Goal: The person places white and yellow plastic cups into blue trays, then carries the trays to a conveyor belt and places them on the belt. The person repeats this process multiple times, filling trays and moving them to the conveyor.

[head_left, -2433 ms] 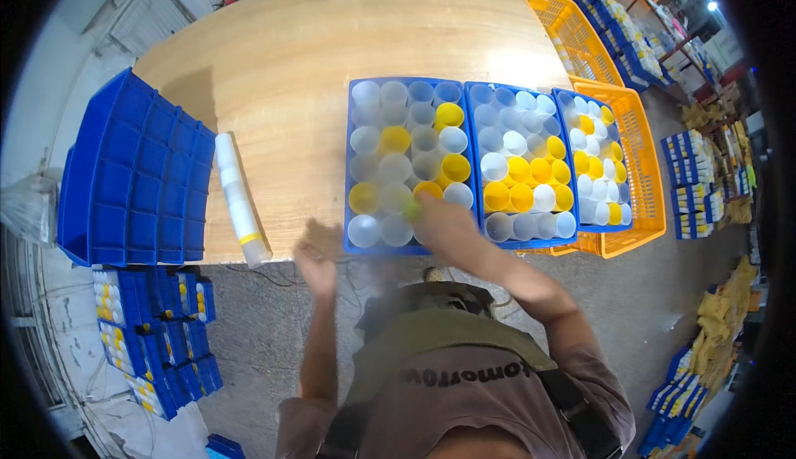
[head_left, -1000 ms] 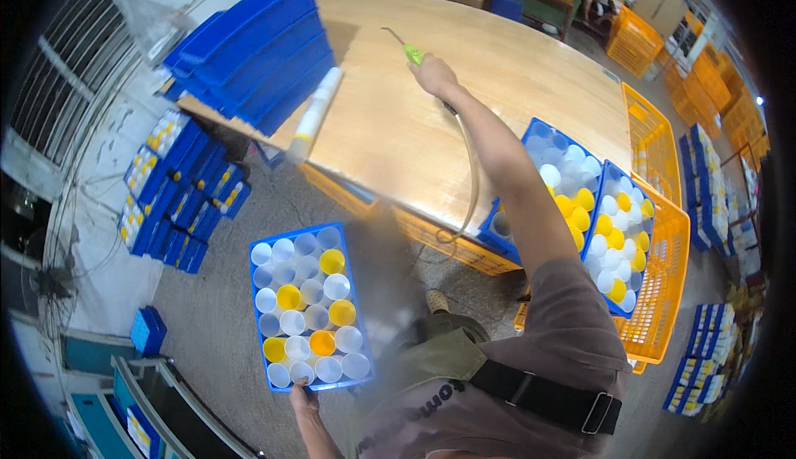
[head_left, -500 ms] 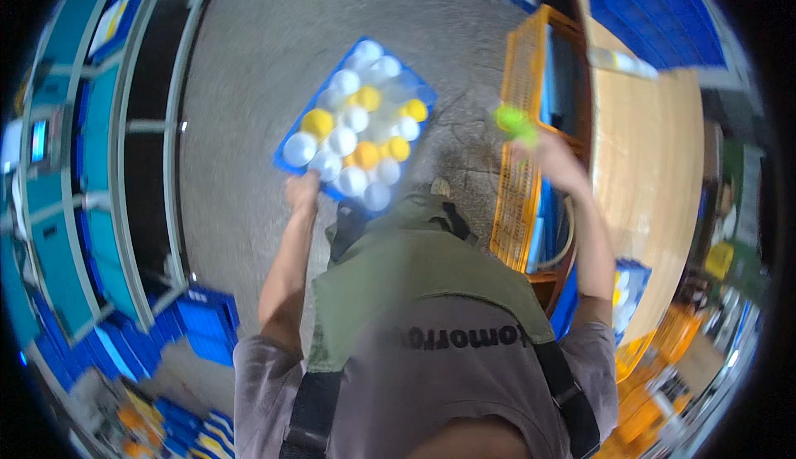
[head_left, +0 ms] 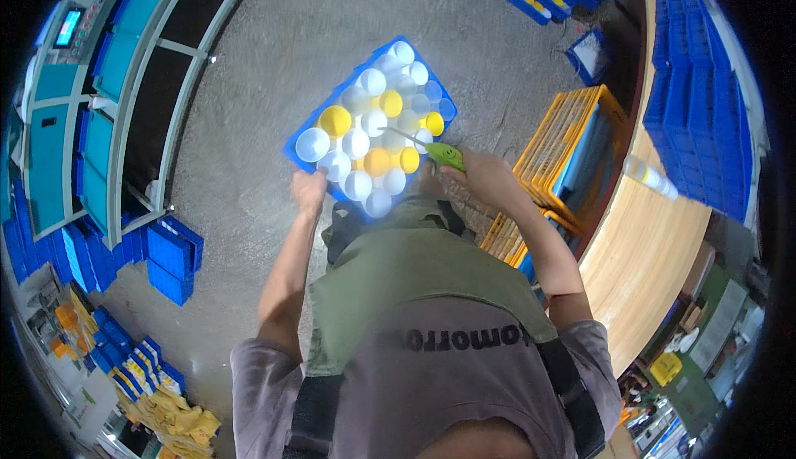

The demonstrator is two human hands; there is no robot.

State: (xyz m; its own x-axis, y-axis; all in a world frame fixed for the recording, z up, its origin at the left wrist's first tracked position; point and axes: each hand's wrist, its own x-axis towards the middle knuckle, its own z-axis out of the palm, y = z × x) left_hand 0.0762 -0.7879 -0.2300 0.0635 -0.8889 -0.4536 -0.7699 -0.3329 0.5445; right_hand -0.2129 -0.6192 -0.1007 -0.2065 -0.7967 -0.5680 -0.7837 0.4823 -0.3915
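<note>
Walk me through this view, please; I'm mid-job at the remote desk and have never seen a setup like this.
There is no robot here: you see a person's own bare hands. The camera is worn on the head and looks down, so its wide fisheye lens bends straight edges. The left hand grips the near edge of a blue tray filled with white, yellow and see-through cups. The right hand holds a green tool whose thin tip reaches over them; whether it touches any is unclear. At the right, a wooden table carries stacked blue trays and a row of nested cups.
</note>
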